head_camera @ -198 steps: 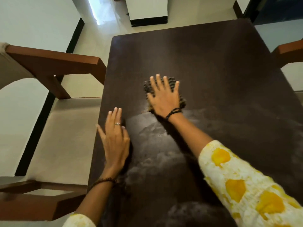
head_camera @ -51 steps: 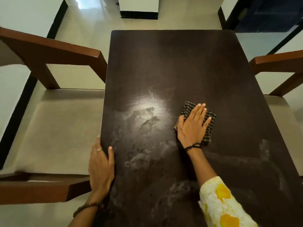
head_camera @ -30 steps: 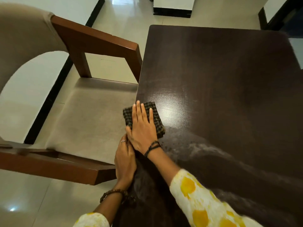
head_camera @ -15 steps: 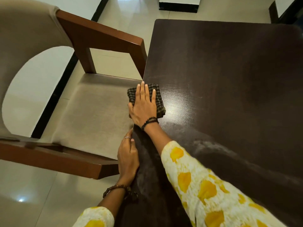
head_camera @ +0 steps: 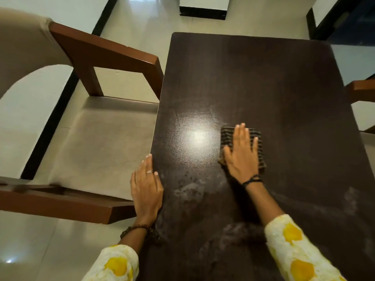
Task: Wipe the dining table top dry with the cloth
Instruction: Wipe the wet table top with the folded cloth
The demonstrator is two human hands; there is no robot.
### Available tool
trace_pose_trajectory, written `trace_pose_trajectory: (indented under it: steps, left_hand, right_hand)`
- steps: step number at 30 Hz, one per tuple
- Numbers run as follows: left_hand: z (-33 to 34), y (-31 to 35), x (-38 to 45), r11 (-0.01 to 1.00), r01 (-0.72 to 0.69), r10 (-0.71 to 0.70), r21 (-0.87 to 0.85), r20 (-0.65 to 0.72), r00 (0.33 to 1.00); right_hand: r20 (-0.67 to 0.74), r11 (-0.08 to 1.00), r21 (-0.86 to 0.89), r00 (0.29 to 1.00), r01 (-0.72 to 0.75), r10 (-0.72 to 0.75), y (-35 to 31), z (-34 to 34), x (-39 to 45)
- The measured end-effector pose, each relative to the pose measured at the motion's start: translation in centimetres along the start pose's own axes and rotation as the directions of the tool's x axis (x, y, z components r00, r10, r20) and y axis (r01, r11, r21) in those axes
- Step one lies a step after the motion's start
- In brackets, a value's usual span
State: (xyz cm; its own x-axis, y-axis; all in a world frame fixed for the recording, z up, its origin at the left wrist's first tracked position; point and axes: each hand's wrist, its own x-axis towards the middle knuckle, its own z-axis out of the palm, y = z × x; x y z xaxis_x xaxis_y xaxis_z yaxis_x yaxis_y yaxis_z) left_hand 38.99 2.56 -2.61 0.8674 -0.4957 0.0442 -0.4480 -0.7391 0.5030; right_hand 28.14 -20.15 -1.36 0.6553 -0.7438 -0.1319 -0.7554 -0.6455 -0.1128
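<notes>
Dark wood counter (head_camera: 263, 78) is lying under both my hands, with the folded checked cloth (head_camera: 258, 147) sitting near its middle. I am pressing my right hand (head_camera: 241, 157) flat on the cloth, fingers (head_camera: 240, 134) straight, gripping nothing. My left hand (head_camera: 146, 189) is resting open-fingered along the counter's left edge, beside the chair (head_camera: 91, 142).

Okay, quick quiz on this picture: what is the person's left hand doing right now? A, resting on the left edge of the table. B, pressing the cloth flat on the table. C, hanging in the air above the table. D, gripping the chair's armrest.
A: the left hand rests with straight fingers on the left edge of the table, while the right hand presses the cloth.
</notes>
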Motion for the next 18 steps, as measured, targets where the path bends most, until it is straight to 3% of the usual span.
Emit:
trace_pose_trajectory:
  steps: [5,12,15,18]
  left_hand:
    - [0.3,-0.2,0.2,0.998,-0.022,0.021,0.052,0.019,1.000]
    - [0.4,-0.3,0.5,0.998,-0.027,0.028,0.064,-0.017,0.999]
    - [0.1,0.0,-0.3,0.980,-0.061,0.073,0.191,-0.058,0.996]
    - [1.0,3.3,-2.6,0.980,-0.139,0.146,0.141,-0.037,0.989]
  right_hand:
    - [-0.023,0.979,0.041,0.979,-0.200,0.201,-0.5,-0.4,0.2]
    - [0.040,0.995,0.055,0.996,0.080,-0.083,-10.5,1.3,-2.7]
    - [0.084,0.983,0.038,0.979,0.182,-0.184,-10.2,1.2,-3.3]
    - [0.066,0.975,0.055,0.974,0.214,-0.217,-5.5,0.7,-2.8]
